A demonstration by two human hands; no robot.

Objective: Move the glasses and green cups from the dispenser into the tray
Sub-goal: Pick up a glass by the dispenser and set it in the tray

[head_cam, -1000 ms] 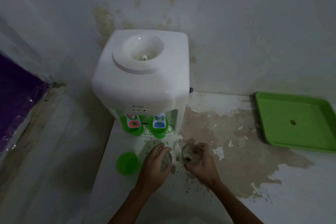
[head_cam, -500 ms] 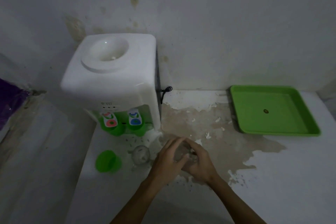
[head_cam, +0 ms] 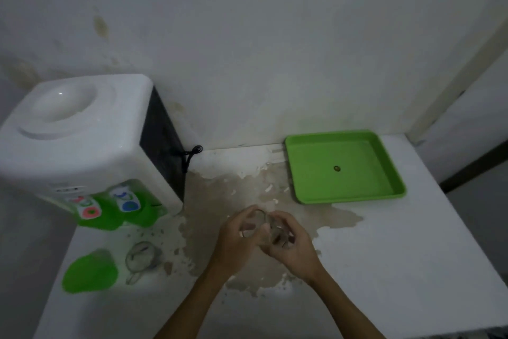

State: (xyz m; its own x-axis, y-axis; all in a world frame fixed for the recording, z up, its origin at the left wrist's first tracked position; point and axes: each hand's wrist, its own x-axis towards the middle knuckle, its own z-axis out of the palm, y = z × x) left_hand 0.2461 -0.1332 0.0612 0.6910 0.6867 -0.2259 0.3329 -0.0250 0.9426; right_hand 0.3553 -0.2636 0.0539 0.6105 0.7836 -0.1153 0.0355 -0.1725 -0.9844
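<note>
Head view. Both hands meet over the stained middle of the tabletop (head_cam: 384, 270), near the viewer. The left hand (head_cam: 236, 239) is curled around a clear glass (head_cam: 254, 224), whose rim shows between its fingers. The right hand (head_cam: 288, 245) is closed around what appears to be a second clear glass (head_cam: 277, 232), touching or just beside the first; blur makes the boundary between the two hard to read.

The green tray (head_cam: 395, 182) sits at the far right against the wall, well apart from the hands. It holds no cup or glass; only a small dark spot marks its floor.

At the left, the white dispenser (head_cam: 82, 140) stands with two green cups (head_cam: 118, 215) under its red and blue taps. In front of it, on the tabletop, rest a loose green cup (head_cam: 90, 272) and, just beside it to the right, another clear glass (head_cam: 143, 256).

Progress, as a judgement: the task is at an early stage. Nothing has reached the tray. The glasses in hand seem to be in transit toward it; the glass and green cup on the tabletop, and the cups under the taps, remain to be moved.
</note>
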